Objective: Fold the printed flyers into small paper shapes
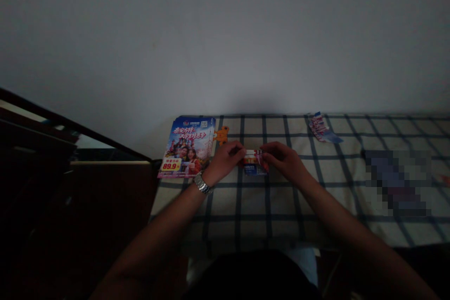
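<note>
A small folded flyer (254,168), printed in blue, red and white, is between my hands above the checked cloth. My left hand (228,157), with a metal watch (203,183) on its wrist, pinches the flyer's left edge between thumb and fingers. At the opposite edge, my right hand (281,157) grips the paper the same way. Left of my hands lies a stack of colourful flyers (186,145), the top one marked 89.9. An orange bear-shaped piece (221,136) sits between that stack and my left hand.
Blue and pink folded paper (321,130) lies toward the back right of the checked tablecloth (225,204). A blurred-out dark object (397,183) is at the right. Behind the table rises a plain wall (225,37); dark furniture (87,206) stands at the left.
</note>
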Demonstrator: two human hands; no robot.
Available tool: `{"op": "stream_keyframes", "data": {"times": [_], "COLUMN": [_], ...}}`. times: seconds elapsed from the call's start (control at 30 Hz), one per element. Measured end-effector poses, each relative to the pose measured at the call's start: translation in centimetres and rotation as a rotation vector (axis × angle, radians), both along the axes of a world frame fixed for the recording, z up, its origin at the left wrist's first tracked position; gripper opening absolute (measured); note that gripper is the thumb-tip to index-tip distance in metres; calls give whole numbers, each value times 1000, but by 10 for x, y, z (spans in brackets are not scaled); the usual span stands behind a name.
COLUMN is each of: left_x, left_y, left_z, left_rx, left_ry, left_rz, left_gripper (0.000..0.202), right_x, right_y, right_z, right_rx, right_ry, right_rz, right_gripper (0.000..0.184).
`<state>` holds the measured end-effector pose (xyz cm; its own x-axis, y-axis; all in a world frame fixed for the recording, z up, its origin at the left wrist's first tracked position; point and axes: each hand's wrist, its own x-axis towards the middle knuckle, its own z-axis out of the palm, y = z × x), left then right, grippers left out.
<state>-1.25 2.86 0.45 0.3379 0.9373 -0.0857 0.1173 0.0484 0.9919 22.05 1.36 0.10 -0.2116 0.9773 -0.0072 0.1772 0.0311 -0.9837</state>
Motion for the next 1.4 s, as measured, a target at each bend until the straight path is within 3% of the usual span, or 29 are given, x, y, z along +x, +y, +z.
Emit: {"op": "stream_keyframes", "data": {"times": [0.2,0.37,0.57,0.8,1.4], "left_x": [-1,0,1,2,4], "left_y": [1,1,1,0,-2], "left_z": [1,-1,-1,-1,-3], "left_rx": [151,212,213,193,199], "left_ry": [144,194,177,173,169], "left_rz": [-90,-66,-66,-96,-68], "left_gripper": [29,30,31,33,32], "right_x": [0,2,3,2,0], "right_y": [-1,0,1,2,2], "right_z": [1,1,-4,0,1], "right_rx": [5,78,63,22,-50], "right_ry": [-20,-76,-22,-109,2], "right_rz": [58,46,48,-9,-13], "right_gripper": [26,25,24,21,28]}}
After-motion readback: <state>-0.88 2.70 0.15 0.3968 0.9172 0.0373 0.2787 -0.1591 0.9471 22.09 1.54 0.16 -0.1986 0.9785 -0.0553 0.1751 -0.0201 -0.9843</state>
